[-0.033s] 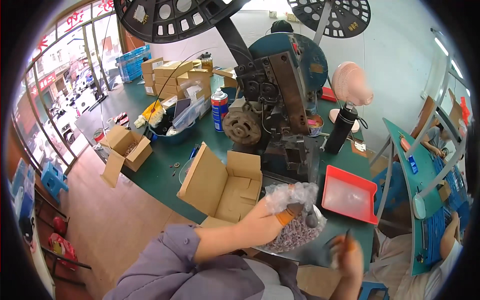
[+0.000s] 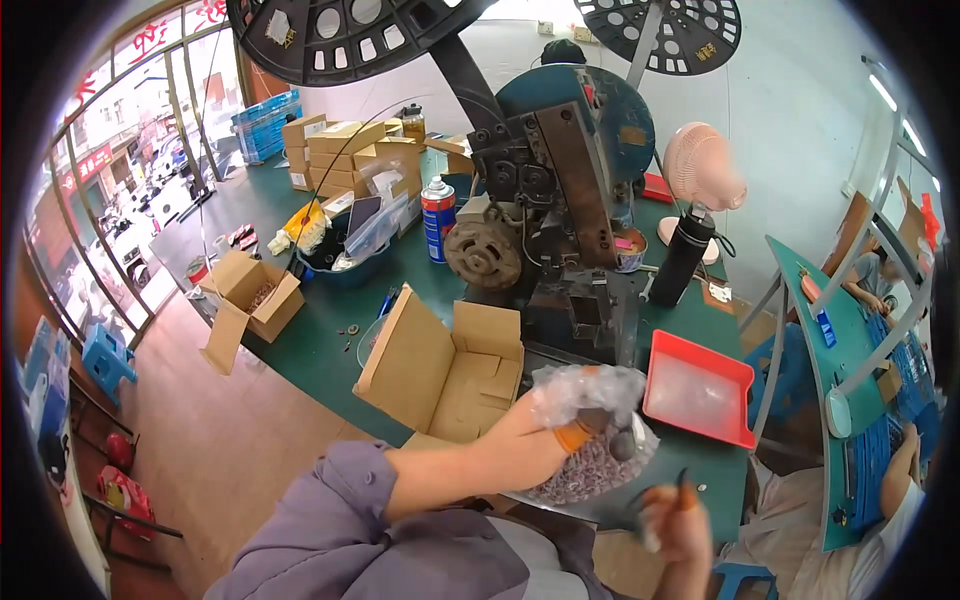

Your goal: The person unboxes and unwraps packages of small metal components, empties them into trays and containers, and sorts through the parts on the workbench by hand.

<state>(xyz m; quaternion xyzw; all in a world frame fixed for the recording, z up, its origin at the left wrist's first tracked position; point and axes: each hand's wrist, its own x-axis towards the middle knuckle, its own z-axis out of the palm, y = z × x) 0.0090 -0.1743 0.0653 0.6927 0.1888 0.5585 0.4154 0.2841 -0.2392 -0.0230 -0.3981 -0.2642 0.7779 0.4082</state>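
Observation:
My left hand [image 2: 578, 432], with orange and black coverings on its fingers, is closed on the gathered top of a clear plastic bag [image 2: 600, 390]. The bag's lower part rests near the table's front edge, full of many small purplish-grey pieces [image 2: 580, 478]. A dark round object [image 2: 622, 446] shows beside the fingers; I cannot make out what it is. To the right of the bag, above the front edge, my right hand [image 2: 678, 525] is slightly blurred. Its dark-tipped, orange-covered fingers stand apart with nothing visible between them.
An open cardboard box [image 2: 470, 395] stands left of the bag, a red tray [image 2: 700, 388] right of it. Behind rises a dark press machine [image 2: 560, 190]. A spray can [image 2: 438, 220], black bottle [image 2: 683, 258] and smaller carton [image 2: 262, 300] stand around. Another person [image 2: 905, 490] sits far right.
My right hand has shifted slightly left and down, its fingers spreading. A small pale piece now shows on the table beside it. My left hand stays on the bag, which has shifted slightly.

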